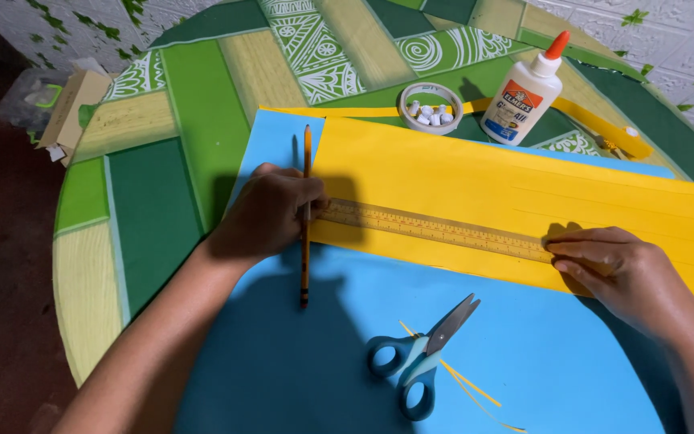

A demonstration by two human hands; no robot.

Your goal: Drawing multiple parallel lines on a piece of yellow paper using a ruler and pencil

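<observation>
1. The left hand (271, 213) holds a yellow pencil (306, 217) between thumb and curled fingers, the pencil standing across the left end of the ruler (435, 229).
2. The right hand (612, 269) lies flat, its fingers close together, pressing down the right end of the ruler.
3. The ruler rests near the front edge of the yellow paper sheet (524, 189), running along that edge.
4. The yellow sheet lies on a larger blue sheet (540, 362), which covers the near part of the round green table (154, 209).
5. Blue-handled scissors (419, 358) lie shut on the blue sheet, near the table's front edge, beside thin yellow paper slivers (467, 386).
6. Towards the table's far edge stand a white glue bottle (524, 96) with an orange cap and a tape roll (430, 107) with small white pieces inside.
</observation>
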